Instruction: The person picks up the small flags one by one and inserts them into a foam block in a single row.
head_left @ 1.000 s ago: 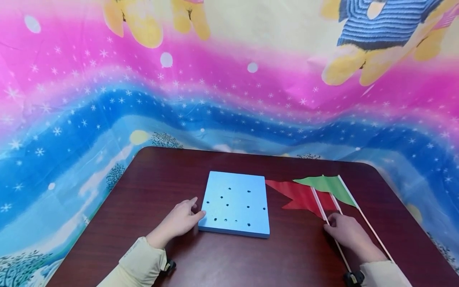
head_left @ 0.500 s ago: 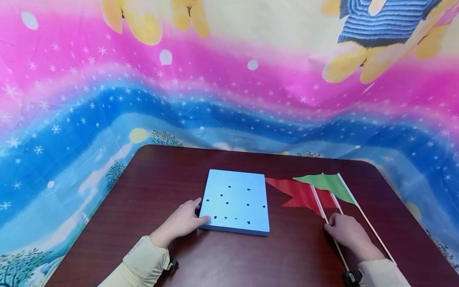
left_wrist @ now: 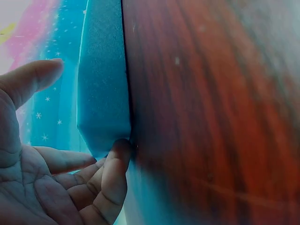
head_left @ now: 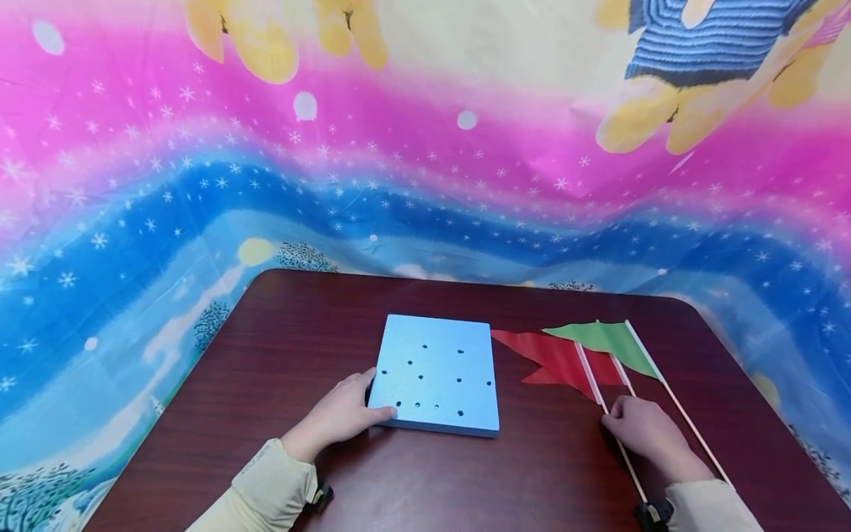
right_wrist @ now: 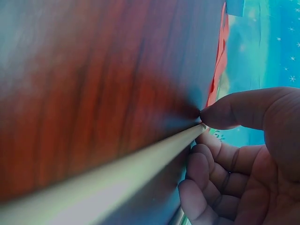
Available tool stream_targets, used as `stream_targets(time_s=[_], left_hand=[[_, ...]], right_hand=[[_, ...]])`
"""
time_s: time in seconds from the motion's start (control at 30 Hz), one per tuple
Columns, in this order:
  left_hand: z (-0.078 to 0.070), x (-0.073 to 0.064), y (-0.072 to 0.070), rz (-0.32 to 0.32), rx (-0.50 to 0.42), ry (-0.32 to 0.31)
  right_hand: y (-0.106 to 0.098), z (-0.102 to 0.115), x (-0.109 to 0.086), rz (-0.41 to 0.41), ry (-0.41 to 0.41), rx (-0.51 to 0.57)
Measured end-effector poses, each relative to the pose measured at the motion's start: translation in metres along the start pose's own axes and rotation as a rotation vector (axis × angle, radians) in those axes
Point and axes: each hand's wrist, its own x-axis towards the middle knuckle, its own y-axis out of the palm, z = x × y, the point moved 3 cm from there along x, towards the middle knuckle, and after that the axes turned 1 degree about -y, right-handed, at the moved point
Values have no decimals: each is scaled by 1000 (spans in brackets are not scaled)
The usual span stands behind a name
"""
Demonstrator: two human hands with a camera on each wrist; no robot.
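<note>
A light blue square board (head_left: 439, 369) with several small holes lies flat on the table. My left hand (head_left: 339, 410) is at its left side. In the left wrist view, its fingertips touch the board's side wall (left_wrist: 103, 84) low down, while the thumb (left_wrist: 40, 77) stands apart from it. To the right, my right hand (head_left: 645, 428) pinches the stick of a red swallowtail flag (head_left: 565, 358) between thumb and forefinger. The right wrist view shows this pale stick (right_wrist: 140, 164) close over the table. The other right fingers are curled below it.
A second red flag (head_left: 605, 366) lies partly under a green pennant (head_left: 618, 341), whose white stick (head_left: 698, 436) runs past the right hand. The dark red-brown table (head_left: 319, 318) ends at a printed cloth backdrop (head_left: 399, 185).
My left hand has moved slightly right to the board; its thumb now overlaps the near left corner. My right hand and the flags have stayed nearly in place.
</note>
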Motion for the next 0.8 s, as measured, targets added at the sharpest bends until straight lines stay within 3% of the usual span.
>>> stream_targets(time_s=[0.53, 0.8], left_hand=[[-2, 6, 7, -1, 94, -14], [-4, 4, 4, 4, 89, -23]], right_hand=[[-5, -4, -5, 22, 62, -27], [-8, -6, -3, 12, 35, -20]])
